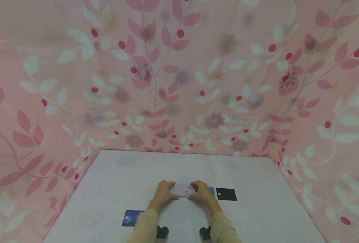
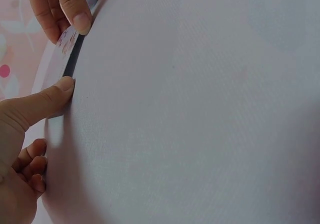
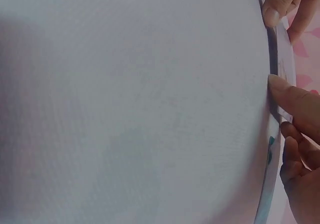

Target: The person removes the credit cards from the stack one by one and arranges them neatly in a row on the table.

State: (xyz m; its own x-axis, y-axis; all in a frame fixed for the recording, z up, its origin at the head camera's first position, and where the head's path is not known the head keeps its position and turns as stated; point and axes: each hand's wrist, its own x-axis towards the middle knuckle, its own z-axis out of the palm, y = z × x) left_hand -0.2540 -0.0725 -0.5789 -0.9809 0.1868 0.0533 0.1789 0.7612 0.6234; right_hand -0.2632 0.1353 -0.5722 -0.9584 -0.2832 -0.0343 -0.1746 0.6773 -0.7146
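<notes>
A pale pink-lilac card point(image 1: 182, 190) with a small printed picture lies lengthwise between the two hands in the head view. At its left end, the left hand point(image 1: 163, 194) grips it between thumb and fingers. The right hand point(image 1: 202, 193) pinches the opposite end the same way. Seen edge-on in the left wrist view, the card point(image 2: 60, 64) is close over the table, with the left thumb point(image 2: 52, 101) on its near edge. A light-blue card point(image 1: 211, 191) is partly hidden behind the right hand. Just right of that lies a black card point(image 1: 226, 194) with a chip.
A dark blue bank card point(image 1: 130, 218) lies at the lower left, partly covered by the left sleeve point(image 1: 145, 226). All this rests on a white table point(image 1: 258, 216). Pink flowered cloth point(image 1: 179, 84) surrounds its back and sides.
</notes>
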